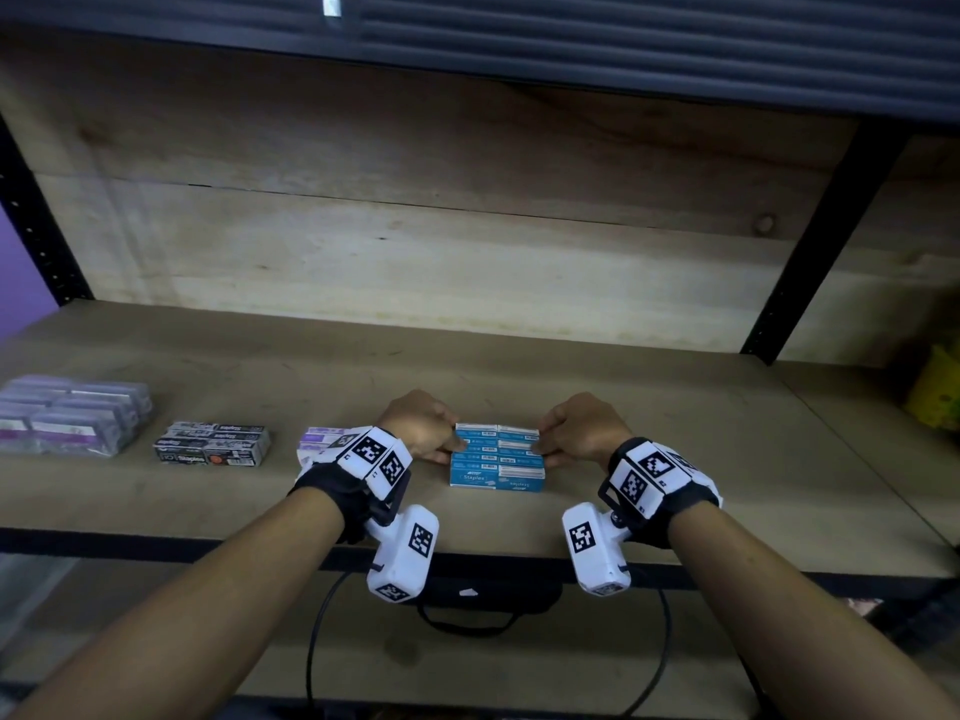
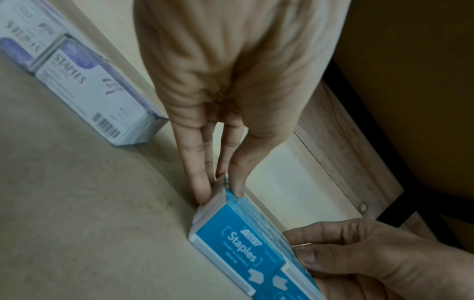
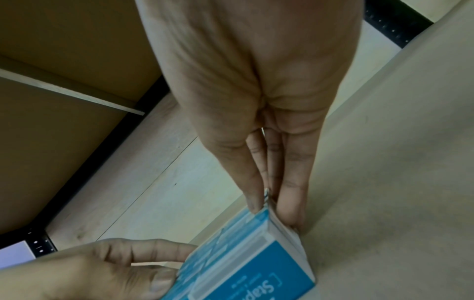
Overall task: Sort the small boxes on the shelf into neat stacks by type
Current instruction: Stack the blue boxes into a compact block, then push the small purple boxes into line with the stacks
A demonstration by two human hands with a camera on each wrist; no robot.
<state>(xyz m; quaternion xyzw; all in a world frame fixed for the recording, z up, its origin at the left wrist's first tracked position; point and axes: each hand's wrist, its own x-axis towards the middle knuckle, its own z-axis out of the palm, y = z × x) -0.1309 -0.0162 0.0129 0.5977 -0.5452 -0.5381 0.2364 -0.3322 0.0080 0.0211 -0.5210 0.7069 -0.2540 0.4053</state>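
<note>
Wooden shelf [image 1: 623, 387] bore the stack of blue staple boxes [image 1: 497, 459] near its front edge, centre. Left hand [image 1: 418, 426] and right hand [image 1: 584, 428] pinched opposite ends, fingers pressed together. White-purple staple boxes [image 2: 94, 91] lay just left.

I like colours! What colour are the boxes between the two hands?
Bright blue with white edges: the stack of staple boxes, seen best in the left wrist view.
</note>
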